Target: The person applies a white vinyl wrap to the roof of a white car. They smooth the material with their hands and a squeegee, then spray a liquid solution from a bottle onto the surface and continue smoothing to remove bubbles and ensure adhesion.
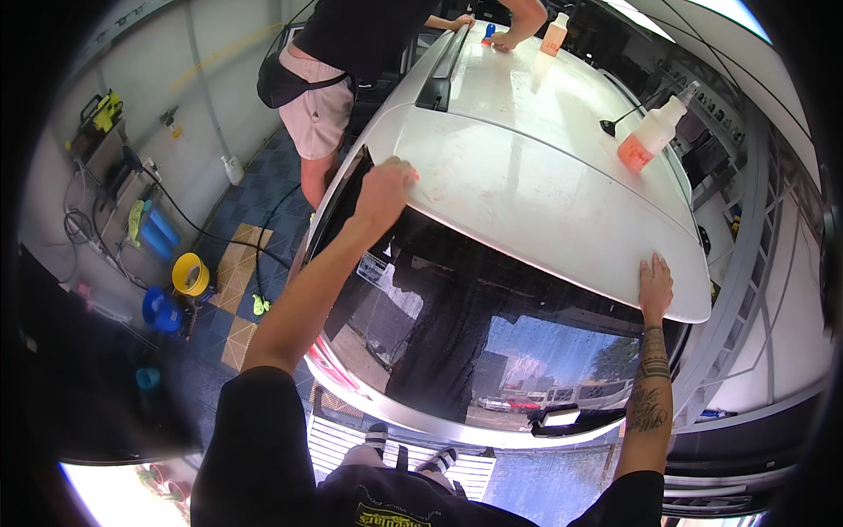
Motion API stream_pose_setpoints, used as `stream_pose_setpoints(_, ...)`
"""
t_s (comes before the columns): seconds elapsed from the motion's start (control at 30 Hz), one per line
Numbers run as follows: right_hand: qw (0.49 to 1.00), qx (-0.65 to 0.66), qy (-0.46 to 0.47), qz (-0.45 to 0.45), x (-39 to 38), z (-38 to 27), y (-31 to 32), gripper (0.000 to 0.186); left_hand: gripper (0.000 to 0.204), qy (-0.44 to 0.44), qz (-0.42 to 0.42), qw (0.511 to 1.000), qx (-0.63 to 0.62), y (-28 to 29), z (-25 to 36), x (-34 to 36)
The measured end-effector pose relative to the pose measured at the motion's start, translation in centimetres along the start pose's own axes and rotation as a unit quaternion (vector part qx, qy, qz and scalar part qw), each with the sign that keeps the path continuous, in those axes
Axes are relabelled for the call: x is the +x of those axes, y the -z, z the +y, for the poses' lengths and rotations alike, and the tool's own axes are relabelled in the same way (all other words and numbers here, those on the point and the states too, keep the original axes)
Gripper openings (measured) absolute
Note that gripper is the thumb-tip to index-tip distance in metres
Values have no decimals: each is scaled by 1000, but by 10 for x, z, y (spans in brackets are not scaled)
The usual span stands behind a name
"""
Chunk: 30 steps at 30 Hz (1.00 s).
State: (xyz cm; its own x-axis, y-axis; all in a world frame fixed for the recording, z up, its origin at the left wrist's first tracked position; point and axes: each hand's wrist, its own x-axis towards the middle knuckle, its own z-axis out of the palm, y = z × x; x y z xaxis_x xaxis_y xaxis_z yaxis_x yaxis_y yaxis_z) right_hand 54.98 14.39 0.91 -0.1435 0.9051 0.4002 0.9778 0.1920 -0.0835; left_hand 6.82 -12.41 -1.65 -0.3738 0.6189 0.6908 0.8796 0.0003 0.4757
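1. Nearest, the dark rear window (448,290) lies below the person's arms.
2. The right hand (655,285) rests on the right rear edge of the white car roof (518,184), palm down, fingers extended and holding nothing visible.
3. Left and a little farther, the left hand (381,189) has its fingers bent over a small orange piece (414,176) against the roof's left rear edge; its full shape is hidden.
4. The step appears to be rubbing the roof; the next stroke probably calls for light, even pressure across the wet panel.
5. Beyond, on the right, a spray bottle (650,136) of orange liquid stands on the roof.
6. Farthest, a co-worker's hand (503,41) touches the roof near a second bottle (555,35).
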Motion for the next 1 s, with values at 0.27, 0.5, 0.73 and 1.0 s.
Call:
stream_pose_setpoints(0.27,1000,8,11,4,3,-11,3,57,8,33,22,999,12,5,-10,2)
stream_pose_setpoints(0.5,1000,21,7,-1,3,-13,-2,60,9,35,43,998,26,8,-21,0)
stream_pose_setpoints(0.73,1000,-5,8,-6,2,-10,-3,56,9,48,50,997,43,7,-16,-3)
stream_pose_setpoints(1.0,1000,-12,-11,0,3,5,2,58,8,29,14,999,-14,-6,22,-14)
